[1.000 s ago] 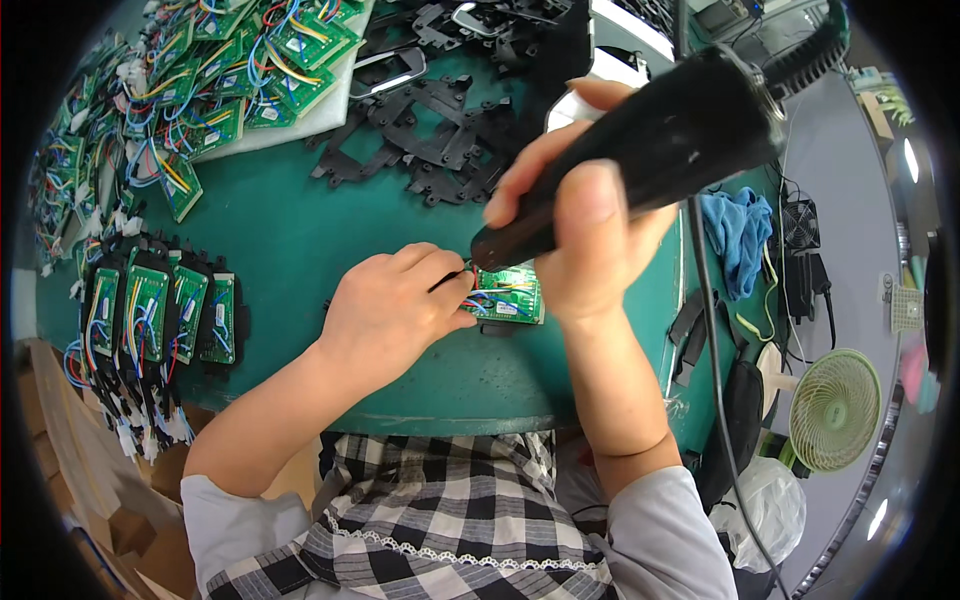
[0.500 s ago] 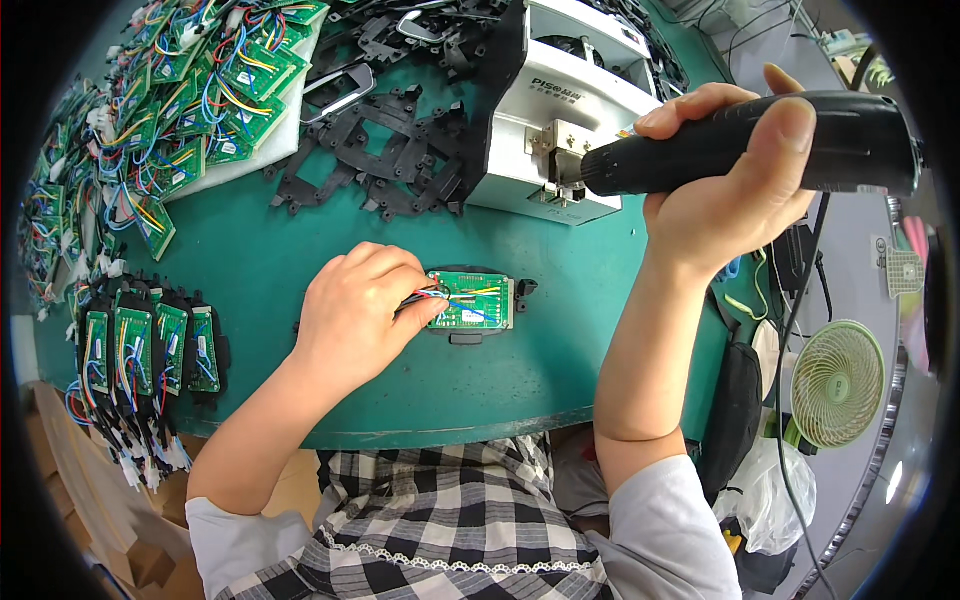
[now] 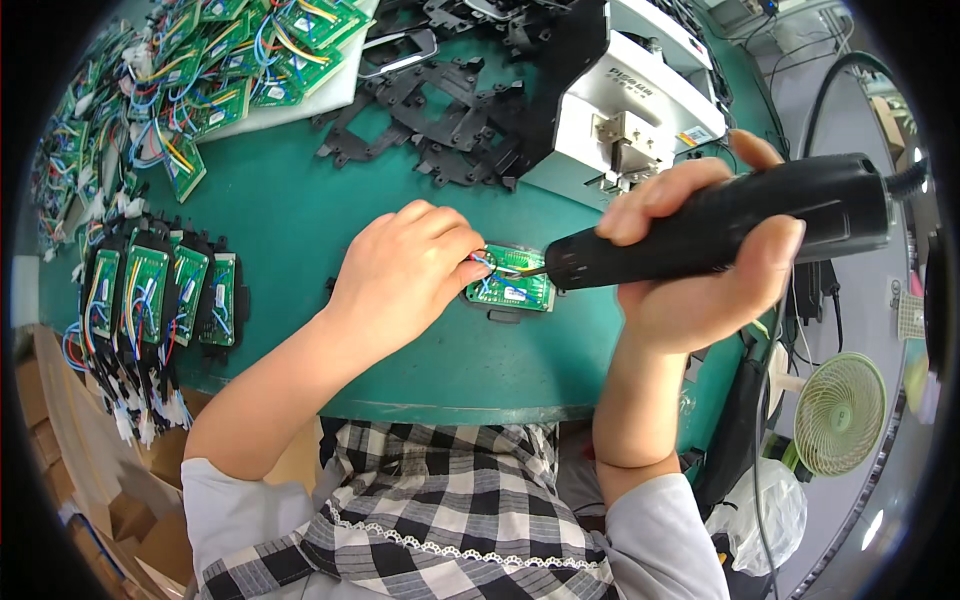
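Observation:
A green circuit board [image 3: 538, 294] with coloured wires lies in a black plastic frame [image 3: 504, 316] on the green table. My left hand [image 3: 400, 270] rests at the board's left end, thumb and fingers pinching its wires [image 3: 483, 262]. My right hand [image 3: 670, 310] is wrapped round a black electric screwdriver [image 3: 725, 225], held nearly level. Its thin bit [image 3: 532, 272] points left over the board's upper middle, among the wires. Whether the tip touches a screw is too small to tell.
A white and black screw feeder [image 3: 600, 110] stands behind the screwdriver. Black plastic frames [image 3: 440, 110] lie beyond the board. Wired circuit boards [image 3: 225, 100] are heaped at far left, with several framed boards [image 3: 147, 290] nearer. A green fan [image 3: 840, 412] stands at right.
My right hand has brought the screwdriver from the screw feeder down and left to the board. My left hand stays on the wires. The whole view has shifted a little.

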